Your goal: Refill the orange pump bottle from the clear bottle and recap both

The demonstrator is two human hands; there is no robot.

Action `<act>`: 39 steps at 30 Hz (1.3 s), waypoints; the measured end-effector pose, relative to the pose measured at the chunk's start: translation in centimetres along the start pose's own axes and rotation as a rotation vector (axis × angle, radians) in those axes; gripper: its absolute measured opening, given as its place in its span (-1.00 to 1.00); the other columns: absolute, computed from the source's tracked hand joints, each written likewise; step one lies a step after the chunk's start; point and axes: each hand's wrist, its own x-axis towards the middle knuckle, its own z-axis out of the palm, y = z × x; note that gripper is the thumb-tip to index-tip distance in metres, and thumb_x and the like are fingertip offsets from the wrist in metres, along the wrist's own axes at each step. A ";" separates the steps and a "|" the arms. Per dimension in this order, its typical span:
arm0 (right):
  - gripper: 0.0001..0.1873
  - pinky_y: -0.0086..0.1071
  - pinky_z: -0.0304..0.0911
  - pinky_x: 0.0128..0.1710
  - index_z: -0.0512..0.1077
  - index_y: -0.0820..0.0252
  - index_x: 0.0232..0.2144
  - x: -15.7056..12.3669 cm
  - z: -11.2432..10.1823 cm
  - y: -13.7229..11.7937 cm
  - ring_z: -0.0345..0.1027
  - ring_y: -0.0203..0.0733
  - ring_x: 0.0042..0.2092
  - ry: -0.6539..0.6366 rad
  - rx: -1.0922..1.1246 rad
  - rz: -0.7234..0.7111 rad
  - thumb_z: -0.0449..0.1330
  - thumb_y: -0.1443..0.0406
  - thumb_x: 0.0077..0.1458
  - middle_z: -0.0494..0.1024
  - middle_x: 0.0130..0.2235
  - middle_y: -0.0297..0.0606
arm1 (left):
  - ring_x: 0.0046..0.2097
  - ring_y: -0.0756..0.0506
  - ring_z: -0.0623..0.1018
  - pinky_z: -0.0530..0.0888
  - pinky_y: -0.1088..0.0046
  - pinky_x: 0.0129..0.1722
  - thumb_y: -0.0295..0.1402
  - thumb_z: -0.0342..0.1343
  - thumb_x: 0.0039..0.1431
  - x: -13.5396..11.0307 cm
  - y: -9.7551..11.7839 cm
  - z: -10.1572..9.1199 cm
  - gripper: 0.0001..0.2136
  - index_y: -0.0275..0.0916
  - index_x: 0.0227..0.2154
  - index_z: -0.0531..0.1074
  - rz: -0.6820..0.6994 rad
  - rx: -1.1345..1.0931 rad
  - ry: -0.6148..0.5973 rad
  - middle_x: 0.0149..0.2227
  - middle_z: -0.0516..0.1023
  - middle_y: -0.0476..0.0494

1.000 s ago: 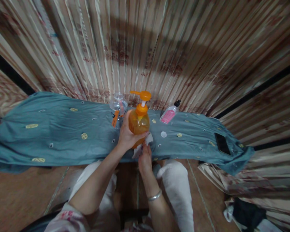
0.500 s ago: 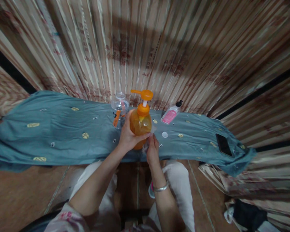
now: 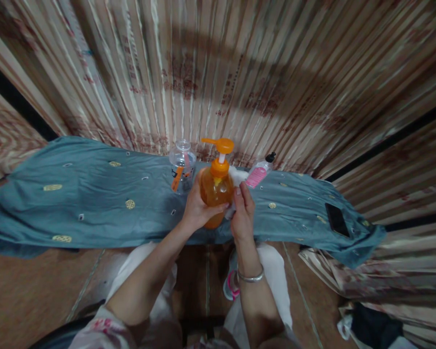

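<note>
An orange pump bottle [image 3: 215, 186] of amber liquid stands upright above the teal cloth [image 3: 94, 198]. My left hand [image 3: 197, 208] is wrapped round its lower body from the left. My right hand [image 3: 242, 213] presses a white tissue [image 3: 237, 175] against the bottle's right side, fingers closed on it. A clear jar [image 3: 182, 166] with an orange strap stands just behind and left of the bottle. A small pink-labelled bottle [image 3: 258, 173] with a black cap lies tilted behind my right hand.
A black phone [image 3: 336, 219] lies on the cloth's right end. Striped curtains [image 3: 221, 72] hang close behind the covered surface. My white-trousered knees [image 3: 272, 271] are below its front edge, over a brown tiled floor. Dark and white clutter [image 3: 370, 327] lies at the bottom right.
My right hand has moved with the tissue from the bottle's base up along its right side. The left hand has kept its hold on the bottle. The view shifted slightly.
</note>
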 end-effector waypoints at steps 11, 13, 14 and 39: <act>-0.72 -0.49 0.34 -0.34 0.44 0.12 -0.42 3.5 1.5 -1.9 0.35 -0.34 -0.35 -0.266 0.073 0.024 0.22 0.05 0.01 0.51 -0.43 -0.45 | 0.14 -0.26 0.44 0.37 0.16 0.17 -0.13 0.45 -0.24 -0.3 0.5 0.3 -0.15 -0.12 0.14 0.19 0.000 -0.006 -0.022 0.10 0.41 -0.18; -0.74 -0.50 0.31 -0.40 0.42 0.11 -0.46 3.7 1.5 -1.2 0.31 -0.35 -0.39 -0.292 0.107 0.088 0.24 0.06 -0.02 0.50 -0.46 -0.46 | 0.16 -0.26 0.43 0.36 0.16 0.19 -0.13 0.44 -0.24 -0.3 0.6 0.3 -0.16 -0.12 0.14 0.19 0.005 0.000 -0.018 0.10 0.40 -0.18; -0.75 -0.50 0.31 -0.41 0.42 0.11 -0.47 3.7 1.5 -0.8 0.31 -0.35 -0.40 -0.293 0.114 0.107 0.25 0.07 -0.03 0.50 -0.46 -0.46 | 0.16 -0.25 0.42 0.35 0.15 0.20 -0.12 0.44 -0.24 -0.3 0.7 0.3 -0.15 -0.12 0.14 0.19 0.005 0.001 -0.016 0.11 0.39 -0.18; -0.62 -0.12 0.38 -0.01 0.41 0.19 0.00 2.0 -1.3 8.2 0.40 -0.08 0.03 -0.350 0.235 0.665 0.06 0.10 0.27 0.46 0.06 -0.20 | 0.19 -0.30 0.40 0.32 0.09 0.21 -0.12 0.46 -0.31 -0.3 0.1 0.2 -0.10 -0.15 0.16 0.24 -0.077 -0.049 0.018 0.16 0.37 -0.22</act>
